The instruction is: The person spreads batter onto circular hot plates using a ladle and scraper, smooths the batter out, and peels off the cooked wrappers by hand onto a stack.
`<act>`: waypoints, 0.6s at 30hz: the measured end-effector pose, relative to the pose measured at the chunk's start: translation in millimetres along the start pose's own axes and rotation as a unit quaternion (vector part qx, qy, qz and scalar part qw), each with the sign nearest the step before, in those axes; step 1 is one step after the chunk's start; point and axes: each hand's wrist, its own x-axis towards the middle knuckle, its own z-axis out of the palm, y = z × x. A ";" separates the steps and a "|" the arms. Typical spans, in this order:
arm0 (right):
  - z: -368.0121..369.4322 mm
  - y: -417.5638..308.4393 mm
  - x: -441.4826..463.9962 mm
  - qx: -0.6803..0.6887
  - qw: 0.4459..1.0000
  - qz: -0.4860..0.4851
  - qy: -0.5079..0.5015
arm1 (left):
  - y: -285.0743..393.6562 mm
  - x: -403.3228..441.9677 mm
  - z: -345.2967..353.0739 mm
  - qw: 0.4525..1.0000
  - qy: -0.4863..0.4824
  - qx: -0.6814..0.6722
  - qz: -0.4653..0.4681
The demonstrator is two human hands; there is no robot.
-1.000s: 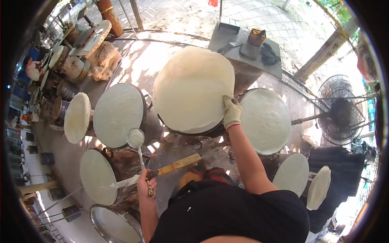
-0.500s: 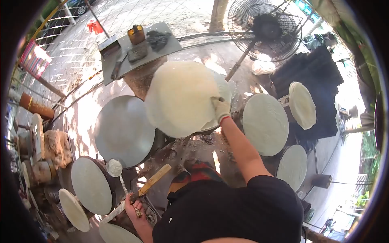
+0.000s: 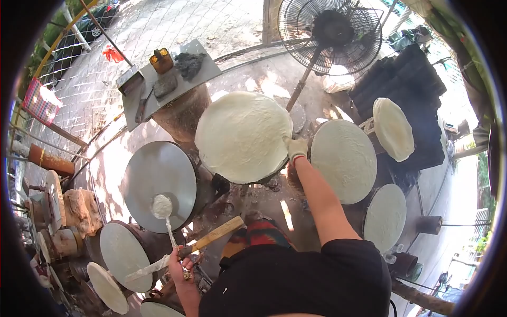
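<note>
My left hand (image 3: 182,263) is closed around a ladle (image 3: 161,206) and a long wooden-handled scraper (image 3: 219,232) together. The ladle's bowl holds pale batter and hangs over a bare grey round griddle (image 3: 156,174). The scraper's batter-coated blade points left. In a white glove, my right hand (image 3: 298,148) pinches the right edge of a large, pale round flatbread (image 3: 243,134). This sheet lies on the centre griddle, covering nearly all of its top. My fingertips are partly hidden at its rim.
Batter-covered griddles stand at right (image 3: 343,161), lower right (image 3: 384,217) and lower left (image 3: 125,256). A round flatbread (image 3: 393,129) sits far right by black stacked sheets (image 3: 404,100). Behind are a standing fan (image 3: 332,29) and a board (image 3: 203,68) with tools.
The flatbread's spread, overhanging sheet now lies within the centre griddle's outline. My right hand has shifted slightly right to its edge. The ladle has moved over the bare griddle.
</note>
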 end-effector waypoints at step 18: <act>-174.0 13.7 28.4 0.599 0.751 0.001 -0.277 | -50.9 -5.6 29.1 0.997 -0.037 0.066 -0.001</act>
